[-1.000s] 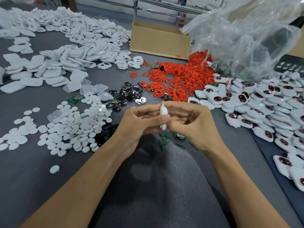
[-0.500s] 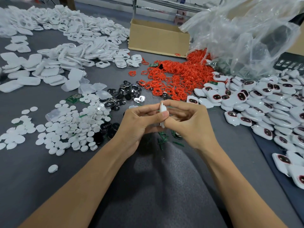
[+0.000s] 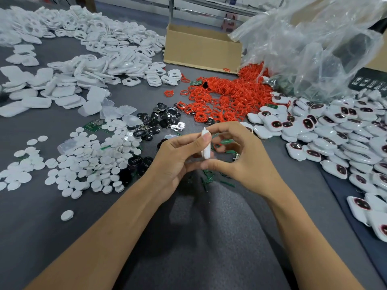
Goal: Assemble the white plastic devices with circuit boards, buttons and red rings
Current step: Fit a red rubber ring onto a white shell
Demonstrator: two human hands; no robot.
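Where the two forearms meet over the grey bench (image 3: pixel 31 206), the head view shows both hands holding one white device (image 3: pixel 205 146) edge-on, upright and lifted clear of the surface. The left hand (image 3: pixel 173 160) has a narrow grip: thumb and forefinger are curled in and pinch the device's flat sides near its upper half. The right hand (image 3: pixel 245 162) has a wider grip, with the fingers arched. Its forefinger touches the top end of the device and its thumb the bottom end, and the other fingers curl loosely behind.

Just beyond the hands lies a heap of red rings (image 3: pixel 228 97). To its right is a broad pile of finished devices (image 3: pixel 335 130) with dark, red-rimmed windows. Black buttons (image 3: pixel 165 120) sit left of the rings. White discs (image 3: pixel 94 162) are spread out nearer the left forearm, with a green circuit board (image 3: pixel 93 124) at their far edge. White shells (image 3: pixel 100 59) cover the far left. A cardboard box (image 3: pixel 201 49) stands behind the rings, beside a crumpled clear plastic bag (image 3: pixel 314 49). Green scraps (image 3: pixel 206 181) lie under the hands.

The circuit board carries pale lettering, and a dark tray (image 3: pixel 368 80) at the right edge has small white markings. Both are too small to read.
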